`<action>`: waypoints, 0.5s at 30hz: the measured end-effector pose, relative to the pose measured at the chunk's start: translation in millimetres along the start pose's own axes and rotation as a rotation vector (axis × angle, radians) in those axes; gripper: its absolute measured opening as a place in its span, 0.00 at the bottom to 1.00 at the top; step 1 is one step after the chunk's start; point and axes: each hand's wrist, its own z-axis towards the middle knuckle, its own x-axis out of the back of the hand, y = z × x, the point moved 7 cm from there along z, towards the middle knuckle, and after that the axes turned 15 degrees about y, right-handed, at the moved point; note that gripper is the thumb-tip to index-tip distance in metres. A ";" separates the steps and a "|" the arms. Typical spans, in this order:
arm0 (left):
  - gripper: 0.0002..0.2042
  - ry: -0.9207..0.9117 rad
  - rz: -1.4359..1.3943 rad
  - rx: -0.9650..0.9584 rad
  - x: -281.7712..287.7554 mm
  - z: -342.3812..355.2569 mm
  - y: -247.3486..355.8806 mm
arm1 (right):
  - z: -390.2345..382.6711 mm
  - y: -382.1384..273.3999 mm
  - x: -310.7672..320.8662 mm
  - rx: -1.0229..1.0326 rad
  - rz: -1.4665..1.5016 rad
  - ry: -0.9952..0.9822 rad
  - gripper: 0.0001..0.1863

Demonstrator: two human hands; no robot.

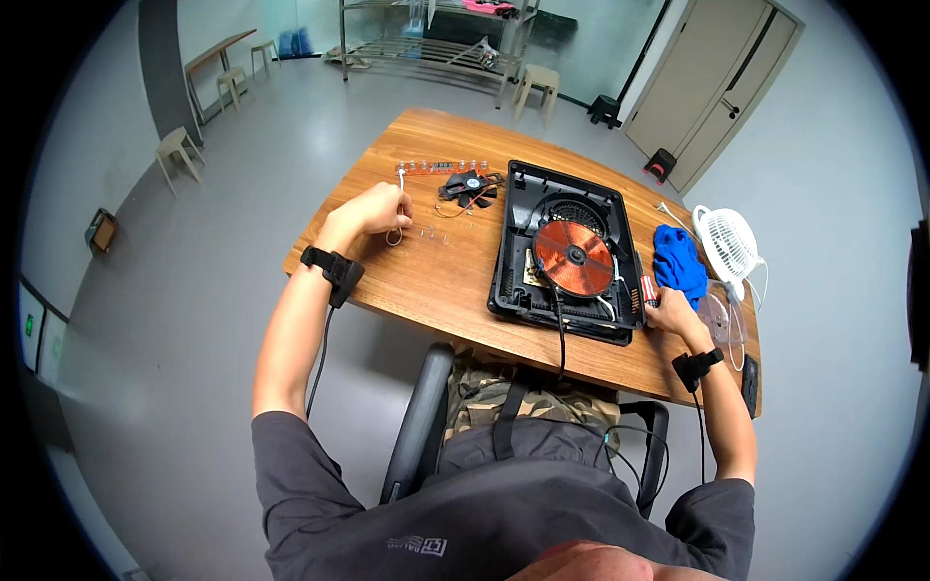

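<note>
My left hand (pixel 385 208) is closed at the table's left side, fingertips close to the wood. A thin white wire (pixel 401 180) runs from a red circuit strip (pixel 441 168) down past these fingers; whether they grip it or something smaller is hidden. Several small screws (pixel 433 233) lie just right of that hand. Beyond them sits a black cooling fan (pixel 471 188) with thin leads. The opened black induction cooker base (pixel 513 208) holds a round copper coil (pixel 573 258). By its lower right corner, my right hand (pixel 673 312) is closed around a red-and-white tool handle (pixel 648 290).
On the right of the wooden table (pixel 455 276) are a blue cloth (pixel 680 263), a white round fan grille (pixel 728 244), a clear plastic piece (pixel 719 312) and a black block (pixel 750 385). A black power cord (pixel 561 334) hangs over the near edge.
</note>
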 end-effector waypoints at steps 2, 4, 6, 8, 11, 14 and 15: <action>0.09 0.016 -0.028 0.039 2.9 -3.6 -2.5 | -1.4 -0.8 -1.1 -0.007 0.051 0.033 0.22; 0.09 0.046 -0.029 0.024 3.3 -4.3 -7.9 | -2.3 1.4 -3.2 0.003 0.040 0.046 0.22; 0.09 0.074 -0.028 0.012 2.4 -5.0 -13.9 | -3.9 1.2 -2.5 -0.019 0.042 0.036 0.23; 0.08 0.100 -0.023 0.004 2.0 -5.5 -19.2 | -5.6 -2.1 0.6 -0.073 0.060 0.003 0.25; 0.08 0.092 -0.049 0.041 5.1 -5.4 -17.4 | -7.9 -2.4 9.1 -0.160 0.021 0.008 0.28; 0.08 0.134 -0.044 0.039 5.9 -0.3 -15.5 | -6.0 -1.2 20.0 -0.206 0.029 0.018 0.29; 0.08 0.144 -0.051 0.028 4.7 3.0 -14.9 | -3.3 -3.3 26.3 -0.150 0.012 0.076 0.28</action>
